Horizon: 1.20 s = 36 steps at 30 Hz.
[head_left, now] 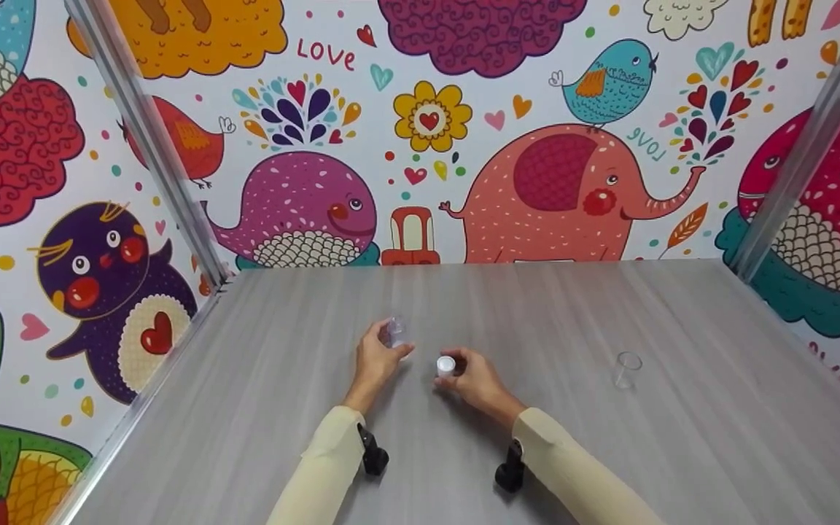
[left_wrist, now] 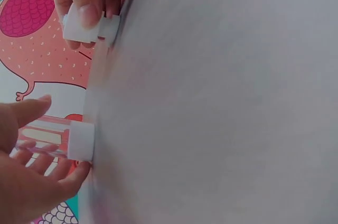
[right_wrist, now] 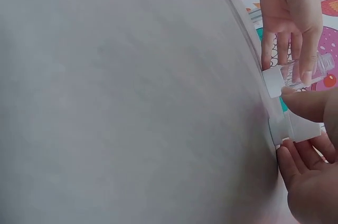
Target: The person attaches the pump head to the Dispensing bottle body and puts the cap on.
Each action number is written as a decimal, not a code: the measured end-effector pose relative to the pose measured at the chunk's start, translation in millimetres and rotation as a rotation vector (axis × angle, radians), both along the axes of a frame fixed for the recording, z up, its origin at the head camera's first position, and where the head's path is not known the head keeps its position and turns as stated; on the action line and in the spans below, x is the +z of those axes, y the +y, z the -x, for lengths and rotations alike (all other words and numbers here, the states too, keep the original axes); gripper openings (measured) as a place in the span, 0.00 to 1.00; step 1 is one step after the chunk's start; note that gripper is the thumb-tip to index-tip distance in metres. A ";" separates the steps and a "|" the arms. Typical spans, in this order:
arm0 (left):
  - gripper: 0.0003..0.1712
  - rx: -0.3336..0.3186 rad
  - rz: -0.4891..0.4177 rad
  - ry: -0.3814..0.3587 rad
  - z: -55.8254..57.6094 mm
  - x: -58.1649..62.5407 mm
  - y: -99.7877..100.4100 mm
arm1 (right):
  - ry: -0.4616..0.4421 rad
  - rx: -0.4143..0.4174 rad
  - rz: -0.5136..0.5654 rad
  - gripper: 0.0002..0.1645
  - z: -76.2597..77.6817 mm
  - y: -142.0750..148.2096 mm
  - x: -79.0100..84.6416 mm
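A small clear bottle (head_left: 396, 332) with a threaded neck stands upright in my left hand (head_left: 380, 359). Its white base (left_wrist: 81, 141) touches or nearly touches the tabletop. The thumb lies on the near side and the fingers curl round the far side. To its right, my right hand (head_left: 475, 379) holds a small white cap-like piece (head_left: 446, 366) between thumb and fingers. In the right wrist view this white piece (right_wrist: 301, 127) has a narrower body over a wider white collar, low at the table. The two hands are a short gap apart.
A clear open-topped cylinder (head_left: 628, 370), like a small cup or clear cover, stands on the grey table (head_left: 537, 313) to the right. Cartoon-printed walls (head_left: 420, 189) rise behind and at the sides. A metal post (head_left: 150, 138) stands at the left back corner.
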<state>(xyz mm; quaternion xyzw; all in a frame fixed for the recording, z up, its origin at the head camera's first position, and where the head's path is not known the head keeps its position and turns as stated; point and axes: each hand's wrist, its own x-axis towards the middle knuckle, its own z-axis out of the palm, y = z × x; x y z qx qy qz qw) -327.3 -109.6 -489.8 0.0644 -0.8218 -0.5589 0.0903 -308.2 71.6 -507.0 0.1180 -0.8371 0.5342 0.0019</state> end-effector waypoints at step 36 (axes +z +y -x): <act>0.22 0.010 0.105 0.081 0.9 -7.7 -8.0 | -0.025 -0.075 -0.052 0.20 -1.2 -2.3 4.5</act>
